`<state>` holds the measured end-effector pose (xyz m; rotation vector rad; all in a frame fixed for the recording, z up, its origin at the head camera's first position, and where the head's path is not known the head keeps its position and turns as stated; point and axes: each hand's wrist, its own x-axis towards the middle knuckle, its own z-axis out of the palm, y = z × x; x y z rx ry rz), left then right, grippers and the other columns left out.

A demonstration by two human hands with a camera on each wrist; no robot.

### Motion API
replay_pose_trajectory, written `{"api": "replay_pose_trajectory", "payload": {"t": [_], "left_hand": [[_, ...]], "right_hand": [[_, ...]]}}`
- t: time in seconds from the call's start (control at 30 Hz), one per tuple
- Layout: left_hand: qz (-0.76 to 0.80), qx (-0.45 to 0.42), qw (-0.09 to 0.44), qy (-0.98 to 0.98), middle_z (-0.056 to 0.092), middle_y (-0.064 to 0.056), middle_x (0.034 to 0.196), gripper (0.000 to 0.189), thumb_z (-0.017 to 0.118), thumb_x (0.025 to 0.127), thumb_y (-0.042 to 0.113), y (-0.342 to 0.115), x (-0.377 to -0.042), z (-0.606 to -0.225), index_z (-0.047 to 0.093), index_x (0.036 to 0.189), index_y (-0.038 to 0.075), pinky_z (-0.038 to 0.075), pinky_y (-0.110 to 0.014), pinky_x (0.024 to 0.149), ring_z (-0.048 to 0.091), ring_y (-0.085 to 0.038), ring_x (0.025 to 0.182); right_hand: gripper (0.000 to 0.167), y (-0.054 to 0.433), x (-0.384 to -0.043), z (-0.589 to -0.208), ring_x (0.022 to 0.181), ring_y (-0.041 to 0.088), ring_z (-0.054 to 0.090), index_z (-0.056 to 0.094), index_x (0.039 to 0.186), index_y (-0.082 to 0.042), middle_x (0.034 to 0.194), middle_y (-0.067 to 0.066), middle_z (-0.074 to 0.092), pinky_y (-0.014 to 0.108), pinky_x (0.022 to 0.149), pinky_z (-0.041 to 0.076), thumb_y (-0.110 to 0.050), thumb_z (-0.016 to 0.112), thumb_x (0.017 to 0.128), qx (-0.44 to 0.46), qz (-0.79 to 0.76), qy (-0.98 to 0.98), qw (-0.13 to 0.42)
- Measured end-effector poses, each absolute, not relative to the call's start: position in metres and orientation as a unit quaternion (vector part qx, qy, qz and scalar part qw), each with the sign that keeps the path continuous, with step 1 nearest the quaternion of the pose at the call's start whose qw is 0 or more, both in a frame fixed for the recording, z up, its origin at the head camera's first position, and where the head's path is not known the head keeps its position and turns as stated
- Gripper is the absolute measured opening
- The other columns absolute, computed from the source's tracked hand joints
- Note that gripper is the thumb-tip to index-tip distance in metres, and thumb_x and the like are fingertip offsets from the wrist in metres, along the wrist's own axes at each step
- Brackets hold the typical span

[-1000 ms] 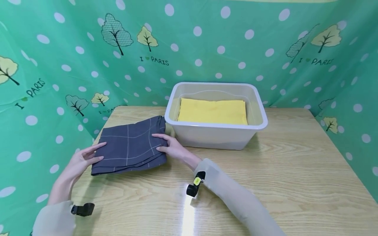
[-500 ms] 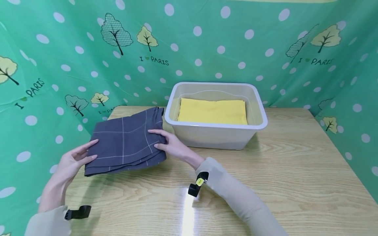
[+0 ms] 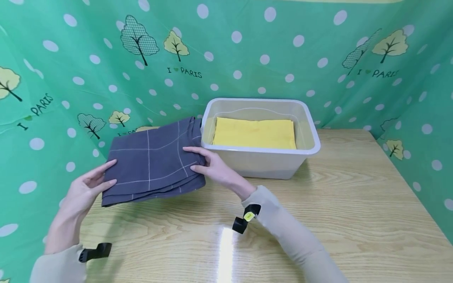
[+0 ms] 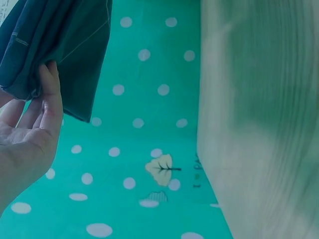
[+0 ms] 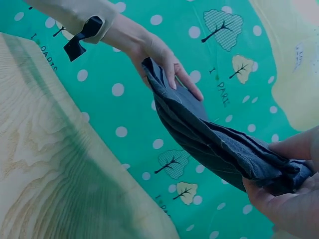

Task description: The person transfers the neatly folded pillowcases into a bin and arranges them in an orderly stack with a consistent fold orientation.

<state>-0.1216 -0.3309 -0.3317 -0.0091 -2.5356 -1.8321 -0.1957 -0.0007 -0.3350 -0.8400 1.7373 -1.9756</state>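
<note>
A folded dark grey-blue cloth (image 3: 152,157) with thin white grid lines hangs above the table, held between both hands. My left hand (image 3: 83,192) grips its left edge, thumb and a finger on top and the other fingers below, as the left wrist view shows. On the right edge my right hand (image 3: 216,167) pinches the layers, seen close in the right wrist view with the cloth (image 5: 199,129) sagging in between. The cloth's upper right corner overlaps the left rim of a white plastic bin (image 3: 262,163). Inside that bin lies a folded yellow cloth (image 3: 255,133).
The bin stands at the back of a light wood-grain table (image 3: 318,220). Behind and beside the table hangs a green curtain (image 3: 226,51) with white dots and printed trees. Each wrist carries a small black camera mount (image 3: 245,218).
Both hands have raised the dark cloth off the table, tilting it up. It first shifted left, then back right toward the bin. The bin and yellow cloth stay put.
</note>
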Motion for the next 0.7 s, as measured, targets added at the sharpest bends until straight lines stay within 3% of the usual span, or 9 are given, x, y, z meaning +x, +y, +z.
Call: {"api": "replay_pose_trajectory", "payload": {"t": [0.2,0.53,0.7], "left_hand": [[-0.646,-0.053,0.029,-0.761,0.026,0.007,0.143,0.052,0.055,0.085,0.0,-0.318,-0.127,-0.33,0.04,0.134,0.01,0.019,-0.009,0.099,0.006,-0.016,0.133],[-0.632,-0.077,0.045,-0.77,0.024,0.0,0.144,0.05,0.056,0.084,-0.001,-0.294,-0.137,-0.321,0.043,0.131,0.007,0.024,-0.01,0.098,0.011,-0.016,0.133],[-0.641,-0.107,0.052,-0.758,0.031,0.0,0.141,0.049,0.056,0.083,-0.004,-0.281,-0.144,-0.317,0.045,0.13,0.005,0.027,-0.01,0.096,0.019,-0.011,0.131]], "right_hand": [[0.047,0.012,-0.194,-0.329,0.11,0.024,0.05,0.04,0.132,-0.005,0.129,0.017,0.042,0.031,0.086,0.045,0.007,0.046,0.087,-0.297,-0.715,0.608,0.175],[0.048,0.038,-0.189,-0.322,0.109,0.026,0.051,0.039,0.133,-0.007,0.127,0.018,0.043,0.035,0.086,0.045,0.006,0.046,0.087,-0.269,-0.739,0.595,0.167],[0.049,0.051,-0.189,-0.322,0.109,0.026,0.051,0.038,0.133,-0.007,0.127,0.019,0.043,0.036,0.085,0.046,0.007,0.047,0.086,-0.261,-0.743,0.597,0.152]]}}
